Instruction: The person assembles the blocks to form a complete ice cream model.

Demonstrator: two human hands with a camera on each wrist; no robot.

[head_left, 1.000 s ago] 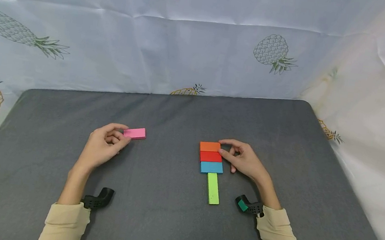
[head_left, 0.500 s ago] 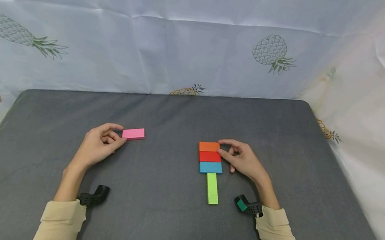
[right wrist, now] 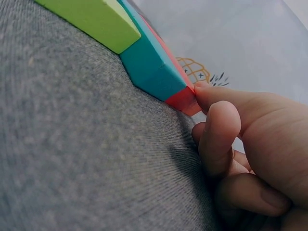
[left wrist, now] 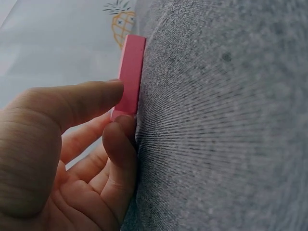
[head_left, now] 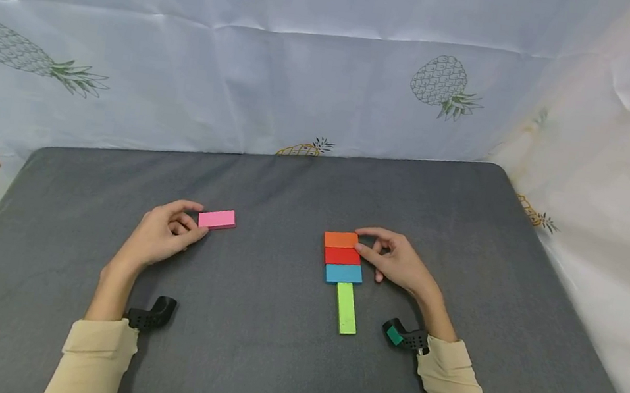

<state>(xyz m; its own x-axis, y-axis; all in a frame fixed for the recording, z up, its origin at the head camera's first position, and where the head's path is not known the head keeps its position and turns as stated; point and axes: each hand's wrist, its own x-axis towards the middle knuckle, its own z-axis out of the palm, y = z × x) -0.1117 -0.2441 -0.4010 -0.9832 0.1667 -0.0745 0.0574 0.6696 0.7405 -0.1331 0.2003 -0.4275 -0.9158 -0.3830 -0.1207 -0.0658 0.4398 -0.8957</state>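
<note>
On the left side of the dark grey table lies a pink block (head_left: 217,219), flat and oblong. My left hand (head_left: 163,234) pinches its left end, the index finger at the far edge and the thumb at the near edge. In the left wrist view the thumb lies along the side of the block. Right of centre, an orange block (head_left: 340,240), a red block (head_left: 342,256) and a blue block (head_left: 343,273) lie side by side. A green block (head_left: 346,309) extends from the blue one towards me. My right hand (head_left: 396,260) pinches the orange block's right end.
The grey table (head_left: 247,347) ends at the back against a white curtain (head_left: 215,90) printed with pineapples. Black wrist mounts (head_left: 153,313) sit on both forearms. Bare cloth separates the pink block from the coloured row.
My left forearm has swung slightly to the left, while its fingertips stay at the pink block's end. The right hand and the blocks look the same, apart from a small shift of the view.
</note>
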